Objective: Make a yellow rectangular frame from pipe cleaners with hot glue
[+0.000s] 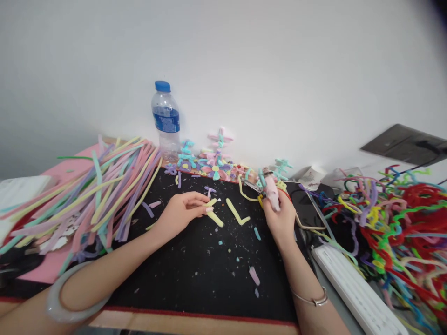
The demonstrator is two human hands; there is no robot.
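My left hand [190,211] pinches a short, bent yellow pipe cleaner piece [217,220] over the black mat [195,284]. Just right of it, a second yellow piece [234,211], bent into an L, lies on the mat. My right hand [280,216] is closed around a pale pink tool [271,190] near the mat's back right; its exact kind is hard to make out. A yellow strip [244,193] curves beside that hand. Small purple and blue scraps [254,275] are scattered on the mat.
Long pastel pipe cleaners [115,190] are heaped at left. Along the wall stand a plastic bottle [166,118], small pipe cleaner figures [215,160] and a paper cup [312,177]. At right lie a white power strip [356,288] and a tangle of bright pipe cleaners [412,228].
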